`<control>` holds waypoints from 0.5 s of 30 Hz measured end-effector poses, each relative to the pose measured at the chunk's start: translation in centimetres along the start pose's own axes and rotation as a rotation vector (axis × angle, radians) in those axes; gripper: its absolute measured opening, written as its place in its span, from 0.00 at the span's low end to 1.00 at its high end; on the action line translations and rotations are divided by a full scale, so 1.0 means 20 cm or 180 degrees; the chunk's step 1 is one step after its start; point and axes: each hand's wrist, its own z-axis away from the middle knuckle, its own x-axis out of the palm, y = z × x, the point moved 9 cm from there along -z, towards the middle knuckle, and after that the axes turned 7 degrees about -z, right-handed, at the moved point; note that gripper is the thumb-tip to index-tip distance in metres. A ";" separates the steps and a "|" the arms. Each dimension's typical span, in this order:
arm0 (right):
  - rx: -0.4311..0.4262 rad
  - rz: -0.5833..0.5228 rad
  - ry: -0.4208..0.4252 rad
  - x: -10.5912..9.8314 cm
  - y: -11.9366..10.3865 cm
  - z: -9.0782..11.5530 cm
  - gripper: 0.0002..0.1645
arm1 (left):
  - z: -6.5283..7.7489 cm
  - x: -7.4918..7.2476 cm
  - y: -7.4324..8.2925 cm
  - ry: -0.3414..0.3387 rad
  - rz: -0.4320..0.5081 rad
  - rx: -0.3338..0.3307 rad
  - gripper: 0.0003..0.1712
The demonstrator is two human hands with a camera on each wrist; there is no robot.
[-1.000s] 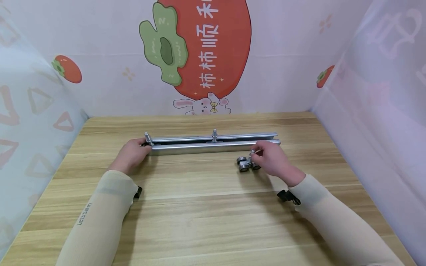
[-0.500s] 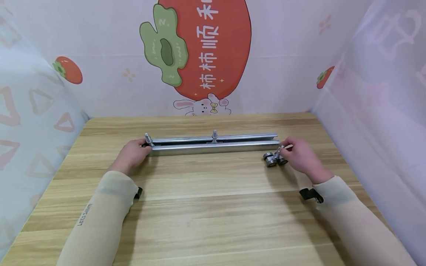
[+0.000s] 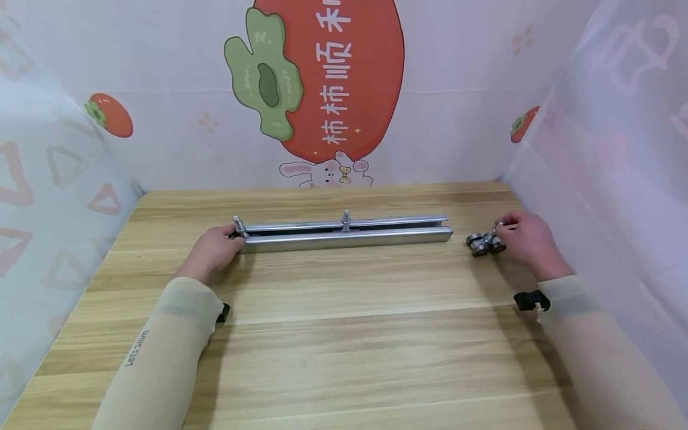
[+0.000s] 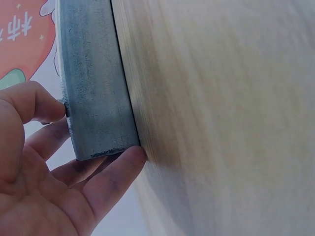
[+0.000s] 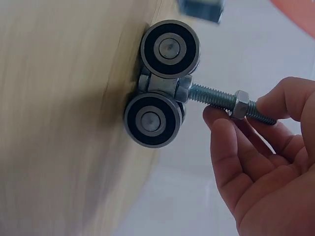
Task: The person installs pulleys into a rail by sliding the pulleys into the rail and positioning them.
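Observation:
A galvanized steel channel track lies across the table with its slot facing up. My left hand grips its left end; in the left wrist view, the thumb sits at the upper edge and fingertips wrap the cut end of the track. Two threaded bolts stand out of the slot, one bolt beside the left hand and another bolt near the middle. Right of the track, my right hand pinches the threaded stem of a wheeled roller trolley, near its hex nut.
Bare wood tabletop stretches in front of the track. Printed cloth walls enclose the back and both sides. A black wrist strap shows at the right sleeve.
My right hand has carried the roller trolley rightward and slightly back, from in front of the track to beyond its right end. The left hand and track have stayed in place.

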 end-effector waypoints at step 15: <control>0.0453 -0.0346 0.0119 -0.12 0.28 -0.06 0.29 | 0.00 0.00 0.00 0.0015 -0.0017 -0.0012 0.34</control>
